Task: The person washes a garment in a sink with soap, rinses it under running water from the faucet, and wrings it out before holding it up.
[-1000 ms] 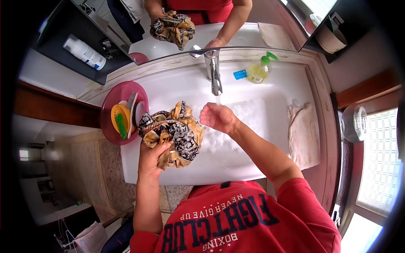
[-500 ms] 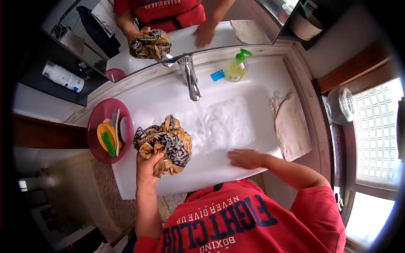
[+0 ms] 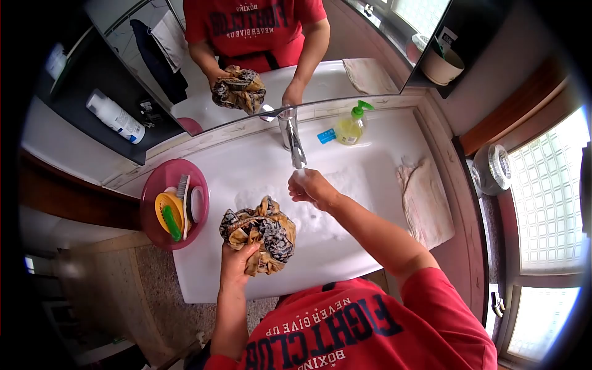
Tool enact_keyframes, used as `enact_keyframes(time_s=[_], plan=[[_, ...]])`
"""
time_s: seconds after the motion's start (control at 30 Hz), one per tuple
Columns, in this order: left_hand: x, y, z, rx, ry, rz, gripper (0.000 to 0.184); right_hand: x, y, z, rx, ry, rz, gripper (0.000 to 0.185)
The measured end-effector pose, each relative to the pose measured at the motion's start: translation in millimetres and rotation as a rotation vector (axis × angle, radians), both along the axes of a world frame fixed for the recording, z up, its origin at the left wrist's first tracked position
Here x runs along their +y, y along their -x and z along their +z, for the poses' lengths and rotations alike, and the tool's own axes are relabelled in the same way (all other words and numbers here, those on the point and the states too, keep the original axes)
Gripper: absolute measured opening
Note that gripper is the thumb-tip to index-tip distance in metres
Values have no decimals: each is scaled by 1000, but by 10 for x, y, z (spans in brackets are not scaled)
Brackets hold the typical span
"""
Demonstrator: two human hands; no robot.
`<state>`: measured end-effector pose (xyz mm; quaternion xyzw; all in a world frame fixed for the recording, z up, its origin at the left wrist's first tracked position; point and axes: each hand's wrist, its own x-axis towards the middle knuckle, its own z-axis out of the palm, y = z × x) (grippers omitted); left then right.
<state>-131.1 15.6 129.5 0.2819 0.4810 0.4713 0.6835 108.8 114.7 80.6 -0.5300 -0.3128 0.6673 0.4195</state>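
Note:
A bunched tan and black patterned cloth (image 3: 262, 237) is gripped in my left hand (image 3: 237, 259), held above the left part of the white sink (image 3: 209, 274). My right hand (image 3: 313, 188) is just below the spout of the chrome faucet (image 3: 292, 139), over the basin. Its fingers are curled downward, and what the palm holds, if anything, is hidden. Suds and water lie in the basin under it.
A pink basin (image 3: 148, 206) with brushes and a yellow item stands at the left. Behind the sink are a soap bottle (image 3: 350, 128) and a blue packet (image 3: 327, 136). A folded pale cloth (image 3: 425, 203) lies on the right rim.
My right hand went from the faucet to the sink's front side, then back up under the spout, its fingers now curled. My left hand still holds the patterned cloth. The camera view has shifted.

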Motion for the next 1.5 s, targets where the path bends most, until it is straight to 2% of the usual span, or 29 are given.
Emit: enact_keyframes(time_s=[0.07, 0.17, 0.2, 0.23, 0.3, 0.33, 0.37, 0.43, 0.47, 0.53, 0.57, 0.6, 0.63, 0.7, 0.83, 0.9, 1.03, 1.1, 1.17, 1.23, 1.3, 1.33, 1.4, 1.43, 1.5], plan=[[-27, -3, -5, -7, -4, -8, 41, 185, 84, -102, 329, 176, -76, 23], [-56, 49, -42, 15, 21, -67, 45, 321, 154, -247, 385, 31, 43, 24], [-51, 60, -71, -26, 7, -39, 41, 385, 179, -287, 276, 82, 66, 20], [-66, 70, -64, -26, 2, -34, 41, 353, 183, -197, 275, 77, 72, 20], [-77, 96, -55, -7, 1, -39, 42, 183, 67, 77, -240, -21, 232, 20], [-83, 115, -69, -6, -9, -27, 43, 172, -65, -7, -380, -114, 383, 23], [-78, 131, -84, -13, -16, -19, 43, 99, -136, 67, -388, -121, 390, 23], [-59, 165, -118, 0, -25, -19, 44, -79, -207, 260, -962, -598, 497, 22], [-49, 168, -130, -19, -39, -16, 43, -104, -176, 427, -966, -596, 501, 22], [-25, 152, -102, -4, -14, -26, 44, -135, -93, 767, -861, -754, 48, 27], [-21, 147, -86, 20, 5, -37, 44, -86, -53, 920, -900, -809, 5, 41], [-14, 153, -114, 14, -12, -37, 44, -42, -33, 1042, -954, -834, 10, 54], [-16, 149, -113, 18, -7, -45, 44, 22, -21, 1087, -952, -826, 4, 54], [-30, 141, -101, 18, -19, -13, 45, 121, 2, 1121, -1117, -817, 98, 61], [-75, 208, -158, -50, -31, 2, 46, 205, 41, 1017, -1191, -815, 101, 61], [-94, 237, -165, -21, -3, 10, 46, 226, 30, 978, -1338, -895, 183, 57], [-146, 232, -81, 45, 17, 28, 46, 101, -87, 1005, -1280, -955, 113, 46], [-183, 254, -62, 76, 11, 69, 46, -36, -267, 868, -988, -866, -34, 33], [-218, 277, -46, 75, 5, 99, 46, -176, -551, 562, -813, -663, -112, 20], [-278, 402, -39, 125, 0, 99, 55, -281, -955, -86, -1022, -525, -25, 14], [-318, 446, 19, 97, -5, 110, 56, -470, -1372, -668, -1196, -362, 179, 20], [-333, 447, 70, 86, -12, 131, 53, -543, -1478, -795, -1192, -361, 183, 20], [-368, 469, 73, 79, -23, 165, 51, -663, -1601, -1009, -1445, -138, 159, 31], [-389, 468, 96, 83, -20, 163, 51, -695, -1615, -1222, -1440, -134, 161, 31], [-421, 443, 177, 81, -22, 215, 52, -746, -1627, -1615, -1576, -61, 330, 41]])
